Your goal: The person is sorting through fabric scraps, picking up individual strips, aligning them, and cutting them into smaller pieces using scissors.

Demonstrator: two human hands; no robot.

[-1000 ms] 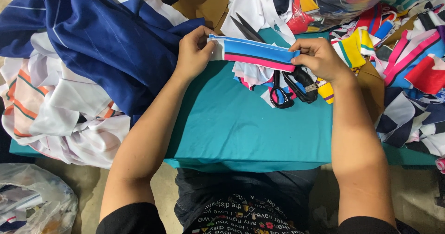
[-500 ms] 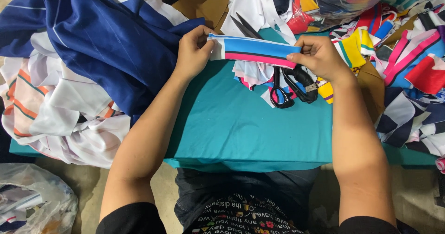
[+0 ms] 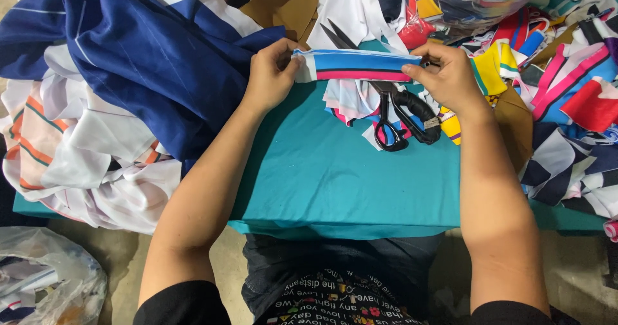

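Observation:
A narrow strip of fabric point(image 3: 355, 65), striped blue, white and pink, is stretched level between my two hands above the teal table cover point(image 3: 335, 177). My left hand point(image 3: 269, 77) pinches its left end and my right hand point(image 3: 447, 77) pinches its right end. Just under the strip lie black-handled scissors point(image 3: 399, 116), blades pointing away from me, resting on small light fabric scraps point(image 3: 351, 103).
A big heap of navy and white cloth point(image 3: 129, 61) fills the left side. Mixed colourful offcuts point(image 3: 566, 87) pile up on the right and back. A brown paper piece point(image 3: 286, 6) lies at the back. A plastic bag point(image 3: 45, 283) sits on the floor at lower left.
Both hands have lifted the strip slightly away from me and pulled it straighter. The scissors and the piles have not moved.

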